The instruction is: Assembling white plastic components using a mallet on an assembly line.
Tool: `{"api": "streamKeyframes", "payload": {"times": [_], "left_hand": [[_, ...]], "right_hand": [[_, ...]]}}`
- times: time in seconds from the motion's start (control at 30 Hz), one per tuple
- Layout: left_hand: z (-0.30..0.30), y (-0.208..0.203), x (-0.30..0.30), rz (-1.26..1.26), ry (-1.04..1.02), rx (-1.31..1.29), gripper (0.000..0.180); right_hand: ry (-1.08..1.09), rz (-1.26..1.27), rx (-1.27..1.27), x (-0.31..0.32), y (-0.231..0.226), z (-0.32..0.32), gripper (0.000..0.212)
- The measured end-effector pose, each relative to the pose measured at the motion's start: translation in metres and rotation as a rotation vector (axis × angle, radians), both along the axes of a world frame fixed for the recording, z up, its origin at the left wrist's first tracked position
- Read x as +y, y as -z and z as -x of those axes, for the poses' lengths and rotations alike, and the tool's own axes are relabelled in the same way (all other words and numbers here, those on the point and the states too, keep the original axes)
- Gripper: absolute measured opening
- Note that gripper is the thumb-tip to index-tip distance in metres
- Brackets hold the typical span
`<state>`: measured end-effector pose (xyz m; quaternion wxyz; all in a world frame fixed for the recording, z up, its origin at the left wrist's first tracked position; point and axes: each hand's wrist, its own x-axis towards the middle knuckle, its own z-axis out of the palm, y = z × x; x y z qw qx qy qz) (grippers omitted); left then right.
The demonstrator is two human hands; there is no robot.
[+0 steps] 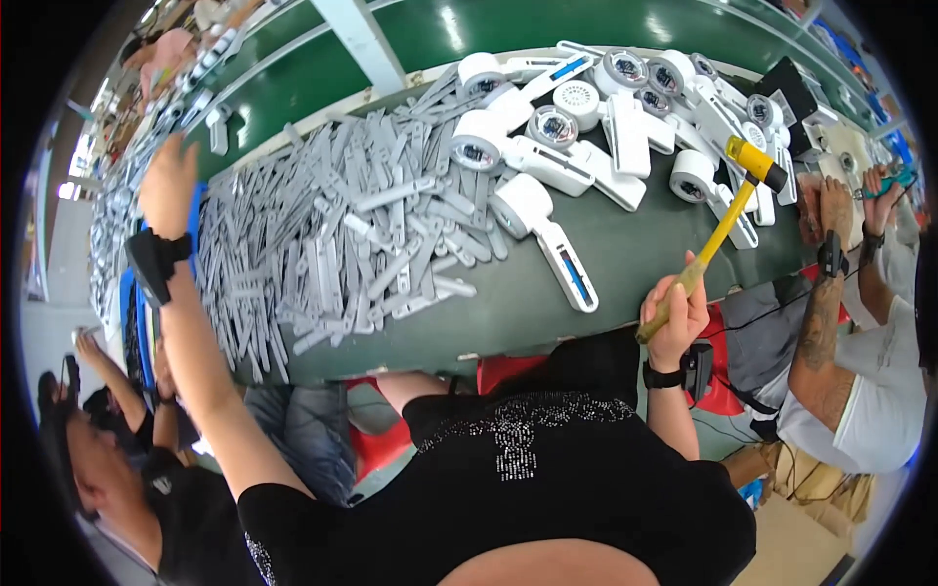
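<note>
My right hand grips the handle of a mallet with a yellow and black head. The mallet's head is raised at the right, over white handheld fans with round heads. My left hand is stretched out to the far left, above the edge of a blue bin, its fingers apart and slightly blurred; nothing shows in it. Between my hands lies a wide heap of grey plastic handle strips. One white fan rests alone in front of me, a blue part showing in its open handle.
The green table runs across in front of me, with a white post at its far edge. At the right, a co-worker's hands are at work beside a black box. Another person sits at the left.
</note>
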<state>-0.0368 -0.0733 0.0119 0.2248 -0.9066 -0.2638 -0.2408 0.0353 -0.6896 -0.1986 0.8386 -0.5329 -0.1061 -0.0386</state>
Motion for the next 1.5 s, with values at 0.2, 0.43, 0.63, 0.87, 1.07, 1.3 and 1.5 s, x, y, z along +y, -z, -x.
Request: {"api": "streamKeyframes", "payload": {"times": [0.2,0.43,0.63,0.87,1.07,1.3,1.5], "left_hand": [[0.005,0.04,-0.319,0.691,0.794,0.059,0.032],[-0.009,0.153,-0.458,0.777,0.631,0.027,0.046],[0.013,0.175,-0.437,0.715,0.716,-0.086,0.026],[0.038,0.135,-0.353,0.797,0.748,-0.227,0.03],[-0.024,0.156,-0.263,0.269,0.487,-0.225,0.033],[-0.03,0.153,-0.261,0.234,0.492,-0.304,0.019],[0.002,0.14,-0.366,0.756,0.61,-0.356,0.025]], "right_hand": [[-0.035,-0.004,-0.01,-0.006,-0.002,-0.001,0.047],[-0.139,0.066,-0.089,-0.012,0.006,-0.001,0.046],[-0.144,0.077,-0.141,-0.014,0.006,-0.004,0.047],[-0.132,0.088,-0.155,-0.012,0.003,-0.007,0.047],[-0.115,0.112,-0.112,-0.01,0.001,-0.003,0.045],[-0.109,0.067,-0.15,-0.011,0.003,-0.001,0.047],[-0.124,0.069,-0.148,-0.01,0.003,-0.004,0.048]]}}
